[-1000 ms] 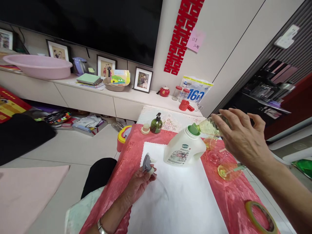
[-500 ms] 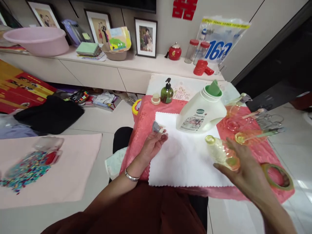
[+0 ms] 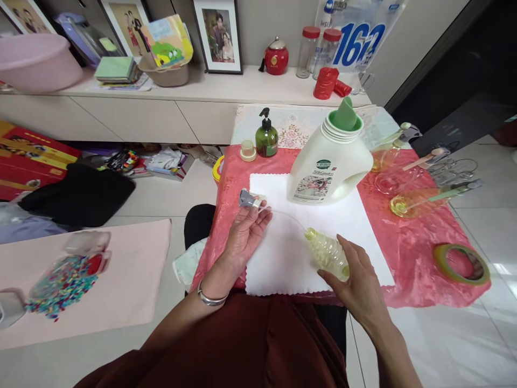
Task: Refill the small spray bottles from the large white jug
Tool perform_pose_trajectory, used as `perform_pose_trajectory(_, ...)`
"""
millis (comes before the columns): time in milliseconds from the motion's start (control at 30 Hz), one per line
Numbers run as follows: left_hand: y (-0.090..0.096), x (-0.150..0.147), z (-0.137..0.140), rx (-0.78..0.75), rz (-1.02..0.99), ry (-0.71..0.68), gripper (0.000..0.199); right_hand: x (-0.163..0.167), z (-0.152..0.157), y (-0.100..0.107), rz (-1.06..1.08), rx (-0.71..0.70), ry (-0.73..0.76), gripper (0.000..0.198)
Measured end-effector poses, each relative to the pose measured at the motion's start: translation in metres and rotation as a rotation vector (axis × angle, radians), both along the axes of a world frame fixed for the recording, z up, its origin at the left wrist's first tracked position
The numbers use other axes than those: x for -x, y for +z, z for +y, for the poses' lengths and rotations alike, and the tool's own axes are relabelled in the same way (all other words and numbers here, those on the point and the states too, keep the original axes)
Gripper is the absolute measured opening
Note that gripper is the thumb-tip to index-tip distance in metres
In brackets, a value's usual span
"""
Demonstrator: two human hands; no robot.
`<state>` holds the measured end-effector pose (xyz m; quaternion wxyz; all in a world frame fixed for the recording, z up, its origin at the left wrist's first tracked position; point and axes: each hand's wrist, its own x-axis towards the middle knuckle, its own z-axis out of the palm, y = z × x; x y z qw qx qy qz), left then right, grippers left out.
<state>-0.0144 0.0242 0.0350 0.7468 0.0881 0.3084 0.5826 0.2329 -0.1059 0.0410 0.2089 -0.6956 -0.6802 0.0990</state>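
Note:
My left hand (image 3: 247,231) pinches a grey-and-white spray head (image 3: 247,199) over the left part of a white cloth (image 3: 278,264). A thin clear tube (image 3: 287,213) runs from it towards the right, its end at the mouth of a clear yellowish ribbed bottle (image 3: 326,251); whether it is inside I cannot tell. My right hand (image 3: 361,280) grips that bottle near its base, with the neck tilted towards my left hand. Behind the bottle stands a large white detergent jug (image 3: 323,161) with a green cap (image 3: 345,116) set in its opening.
Around the cloth lies a red table cover (image 3: 407,258). A green pump bottle (image 3: 266,137) and a pale cap (image 3: 247,151) stand at the back left. On the right are a tape roll (image 3: 446,248), another spray bottle (image 3: 388,156) and clear containers with a brush (image 3: 448,195).
My right hand has brought the bottle left over the cloth, its mouth now at the tube's end. My left hand still holds the spray head. The head view has shifted slightly.

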Motion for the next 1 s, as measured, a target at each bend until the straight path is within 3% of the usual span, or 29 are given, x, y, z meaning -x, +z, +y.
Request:
perform_pose_trajectory(267, 0.007, -0.011, -0.013, -0.042, 0.105, -0.103, 0.043, 0.018, 0.006, 0.003, 0.098, -0.012, 0.04, 0.073)
perform_pose_trajectory(700, -0.005, -0.026, -0.035, -0.086, 0.135, -0.232, 0.047, 0.039, 0.004, 0.009, 0.15, -0.056, 0.076, 0.067)
perform_pose_trajectory(1000, 0.0, -0.029, -0.039, -0.081, 0.164, -0.257, 0.048, 0.041, 0.0, 0.004, 0.17, -0.058, 0.093, 0.067)
